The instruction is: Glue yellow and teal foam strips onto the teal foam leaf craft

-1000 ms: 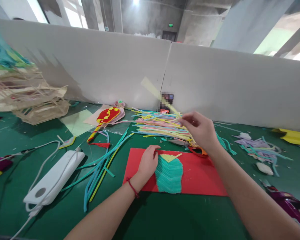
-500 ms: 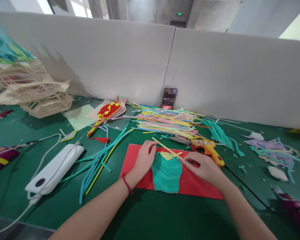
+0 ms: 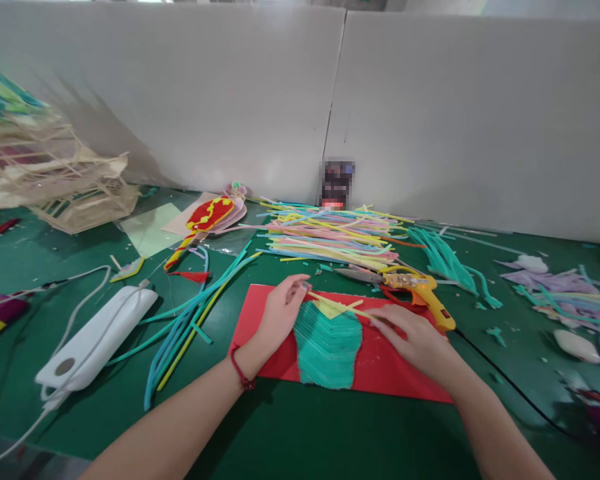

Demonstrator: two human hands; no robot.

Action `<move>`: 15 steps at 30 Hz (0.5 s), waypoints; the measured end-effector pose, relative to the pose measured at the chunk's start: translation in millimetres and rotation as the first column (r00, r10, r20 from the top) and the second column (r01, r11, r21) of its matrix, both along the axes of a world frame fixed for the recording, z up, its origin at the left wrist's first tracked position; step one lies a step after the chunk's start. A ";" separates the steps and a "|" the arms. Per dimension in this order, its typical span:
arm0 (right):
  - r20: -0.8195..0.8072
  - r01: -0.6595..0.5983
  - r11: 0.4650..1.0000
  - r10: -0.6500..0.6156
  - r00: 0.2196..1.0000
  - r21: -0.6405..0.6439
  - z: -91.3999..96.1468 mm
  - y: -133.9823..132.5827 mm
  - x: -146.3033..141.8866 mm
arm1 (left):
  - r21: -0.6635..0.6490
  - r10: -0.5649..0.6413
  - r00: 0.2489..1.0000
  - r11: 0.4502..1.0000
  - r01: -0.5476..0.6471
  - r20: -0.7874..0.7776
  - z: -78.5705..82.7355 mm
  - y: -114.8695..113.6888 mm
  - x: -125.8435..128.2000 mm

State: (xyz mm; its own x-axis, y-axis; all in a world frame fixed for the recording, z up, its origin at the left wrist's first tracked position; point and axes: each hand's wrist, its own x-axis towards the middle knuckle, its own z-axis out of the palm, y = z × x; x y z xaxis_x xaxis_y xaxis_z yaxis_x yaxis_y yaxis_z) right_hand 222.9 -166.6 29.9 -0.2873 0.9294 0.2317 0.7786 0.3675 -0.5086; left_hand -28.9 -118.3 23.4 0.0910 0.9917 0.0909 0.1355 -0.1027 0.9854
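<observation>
A thin yellow pipe cleaner (image 3: 341, 303) stretches between my hands over a red sheet (image 3: 380, 373). Its left end is pinched in the fingertips of my left hand (image 3: 283, 310), which wears a red cord at the wrist. At the other end, the fingers of my right hand (image 3: 411, 333) close on it. Beneath it, rows of teal pipe cleaner (image 3: 329, 353) cover the middle of the sheet, with a pale yellow V-shaped patch (image 3: 330, 308) at their top edge.
Behind the sheet lie many coloured pipe cleaners (image 3: 330, 237), scissors (image 3: 360, 275) and a yellow glue gun (image 3: 420, 293) with a black cord. Left are loose stems (image 3: 200, 320), a red-and-yellow fan shape (image 3: 210, 215) and a white power bank (image 3: 97, 337) with cables. A white partition (image 3: 205, 100) stands behind.
The yellow pipe cleaner now lies lower and flatter; its left end, which stuck up past my left fingers, is in their pinch. The view has tilted down slightly.
</observation>
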 end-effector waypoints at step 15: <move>-0.056 0.070 0.997 -0.072 0.996 -0.041 -3.0 -3.7 -26.5 | 0.126 -0.085 0.985 0.986 0.105 -0.150 8.4 -16.2 10.9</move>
